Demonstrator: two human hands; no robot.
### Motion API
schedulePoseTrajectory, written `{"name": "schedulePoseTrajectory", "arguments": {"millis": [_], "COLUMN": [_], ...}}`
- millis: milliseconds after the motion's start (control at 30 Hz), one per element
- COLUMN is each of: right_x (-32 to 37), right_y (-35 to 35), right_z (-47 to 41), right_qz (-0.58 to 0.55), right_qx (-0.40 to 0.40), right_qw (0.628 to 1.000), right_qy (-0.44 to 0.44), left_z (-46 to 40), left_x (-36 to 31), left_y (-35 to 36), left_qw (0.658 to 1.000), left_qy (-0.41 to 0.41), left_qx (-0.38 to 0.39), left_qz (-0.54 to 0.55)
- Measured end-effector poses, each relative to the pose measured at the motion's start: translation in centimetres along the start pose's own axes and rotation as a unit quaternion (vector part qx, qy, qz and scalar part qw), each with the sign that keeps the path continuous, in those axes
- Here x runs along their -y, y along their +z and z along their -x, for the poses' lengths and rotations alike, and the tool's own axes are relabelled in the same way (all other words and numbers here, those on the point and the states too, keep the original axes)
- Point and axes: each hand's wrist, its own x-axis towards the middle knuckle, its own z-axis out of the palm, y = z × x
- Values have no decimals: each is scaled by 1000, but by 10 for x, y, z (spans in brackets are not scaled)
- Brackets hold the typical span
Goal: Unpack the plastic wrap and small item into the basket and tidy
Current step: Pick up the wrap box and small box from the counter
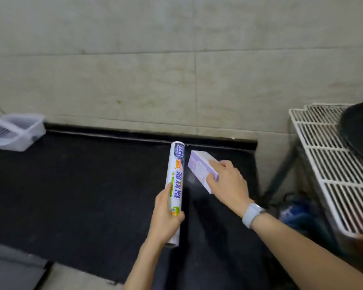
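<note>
My left hand (167,218) grips the lower end of a white roll of plastic wrap (176,181) with colourful print, held above the black counter (82,185) and pointing away from me. Just right of it, my right hand (226,183), with a grey watch on the wrist, holds a small pale purple box (199,164) by its near end over the counter's right part. A clear plastic basket (17,132) with a slotted floor sits at the counter's far left, against the wall.
A white wire rack (331,170) stands to the right of the counter with a black pan (360,132) on it. Blue items lie on the floor under the rack. A tiled wall runs behind the counter.
</note>
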Motion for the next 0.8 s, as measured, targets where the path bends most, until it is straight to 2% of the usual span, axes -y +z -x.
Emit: {"name": "schedulePoseTrajectory", "arguments": {"millis": [133, 333, 500, 600, 700, 800], "right_x": [-16, -38, -50, -57, -59, -57], "right_y": [69, 114, 120, 117, 109, 84], "right_z": [14, -11, -66, -90, -94, -92], "right_qz": [8, 67, 116, 153, 149, 108], "right_qx": [19, 42, 51, 110, 179, 149], "right_qw": [999, 997, 991, 981, 971, 981], "right_qy": [38, 15, 28, 34, 59, 55], "left_z": [-21, -79, -136, -157, -162, -162], "left_x": [51, 77, 78, 77, 73, 59], "left_y": [-17, -13, 2, 11, 21, 25], "left_qw": [993, 976, 957, 936, 918, 911], "left_qy": [-47, -22, 8, 18, -18, -43], "left_qx": [72, 120, 138, 134, 151, 169], "left_qz": [-77, -179, -256, -325, -365, -375]}}
